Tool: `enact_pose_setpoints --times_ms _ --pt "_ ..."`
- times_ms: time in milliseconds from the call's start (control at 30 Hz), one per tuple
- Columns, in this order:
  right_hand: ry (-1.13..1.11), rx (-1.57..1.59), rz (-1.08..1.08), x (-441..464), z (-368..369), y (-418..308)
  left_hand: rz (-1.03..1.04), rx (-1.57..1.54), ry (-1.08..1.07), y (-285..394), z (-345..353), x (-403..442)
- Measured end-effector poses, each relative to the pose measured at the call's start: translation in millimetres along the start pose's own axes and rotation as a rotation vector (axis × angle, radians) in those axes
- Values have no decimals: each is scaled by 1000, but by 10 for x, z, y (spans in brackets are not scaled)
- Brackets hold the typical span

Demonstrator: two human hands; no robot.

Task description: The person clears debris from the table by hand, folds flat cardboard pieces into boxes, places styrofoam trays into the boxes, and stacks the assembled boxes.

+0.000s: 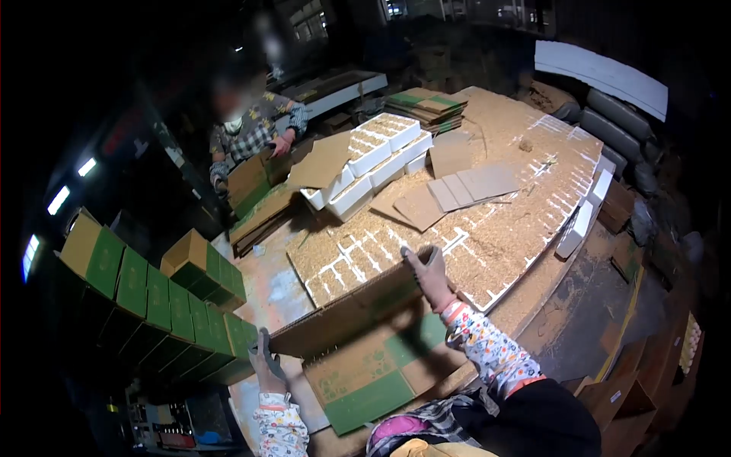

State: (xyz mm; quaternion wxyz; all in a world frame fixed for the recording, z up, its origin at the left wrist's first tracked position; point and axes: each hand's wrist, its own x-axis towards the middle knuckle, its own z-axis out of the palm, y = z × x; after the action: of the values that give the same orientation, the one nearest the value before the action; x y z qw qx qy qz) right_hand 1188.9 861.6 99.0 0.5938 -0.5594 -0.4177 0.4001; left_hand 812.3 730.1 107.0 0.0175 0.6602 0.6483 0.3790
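Observation:
A long brown cardboard piece point(346, 308) stands on edge across the near part of the table. My left hand point(268, 365), in a grey glove, is at its left end with the fingers pointing up. My right hand point(429, 276), also gloved, grips its upper right end. Just behind the piece is a board covered with brown granules and white strips point(350, 263). Nearer to me lies a flat green and brown printed cardboard point(365, 385), with a shadow over its right part.
Green and brown boxes point(156, 293) stand in a row at the left. White trays of granules point(373, 164) are stacked mid-table, beside loose cardboard sheets point(472, 186). A co-worker point(247, 133) handles cardboard across the table. Folded cardboard point(428, 107) lies at the back.

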Motion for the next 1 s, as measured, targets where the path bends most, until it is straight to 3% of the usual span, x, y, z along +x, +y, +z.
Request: enact_pose_setpoints --times_ms 67,100,133,167,200,267,333,400,433,467,533,567,600,633,667,733,800,833,867,900,933,967,1000 --pt "129 -183 -175 -10 88 269 -97 -277 -98 -374 9 60" --pt "56 -193 -214 -128 86 -9 -156 -410 -138 -559 12 90" --pt "-14 -200 -245 -260 85 -273 -67 -428 -195 -424 -151 233" --pt "-74 -260 -334 -203 107 -194 -464 -746 -242 -403 -260 439" --pt "-217 -299 -224 -230 45 -448 -882 -1047 -287 -124 -388 667" --pt "-380 -266 -43 130 2 -134 -687 -488 -415 429 -445 770" --pt "-247 -400 -38 246 65 9 59 134 -584 631 -183 598" --pt "-364 -895 -122 -135 334 -206 128 31 -793 1001 75 431" --pt "-512 -623 -194 -109 466 133 126 76 -931 967 207 403" --pt "-523 -615 -189 -120 490 136 129 125 -1073 906 330 355" --pt "-445 -1127 -259 -52 311 -4 220 -462 -1191 813 217 219" --pt "-533 -1045 -160 55 256 105 273 -356 -1298 1108 22 211" --pt "-629 -965 -69 181 224 248 170 -241 -975 1012 62 156" --pt "-775 -799 -171 347 205 348 62 -143 -627 874 231 47" --pt "-989 -755 -175 461 155 -90 -53 -24 -284 740 370 -5" --pt "-1285 -774 140 857 310 -573 -697 -979 -470 419 770 -53" --pt "-917 -958 -654 632 481 -501 -384 -235 -218 373 980 -195" --pt "-678 -985 -1036 461 535 -450 -328 -185 -104 415 953 -240" --pt "-973 -1020 -1010 157 402 -553 -271 -130 7 596 846 -183" --pt "-1041 -940 -1147 -105 267 -358 -206 -80 120 672 795 -139" --pt "-1020 -947 -1171 -350 72 4 -307 -127 103 433 912 -258" --pt "-1018 -839 -1114 -453 -58 -22 -399 -171 78 4 1115 -439" --pt "-957 -760 -1084 -415 -117 -44 -484 -224 57 20 1102 -374"
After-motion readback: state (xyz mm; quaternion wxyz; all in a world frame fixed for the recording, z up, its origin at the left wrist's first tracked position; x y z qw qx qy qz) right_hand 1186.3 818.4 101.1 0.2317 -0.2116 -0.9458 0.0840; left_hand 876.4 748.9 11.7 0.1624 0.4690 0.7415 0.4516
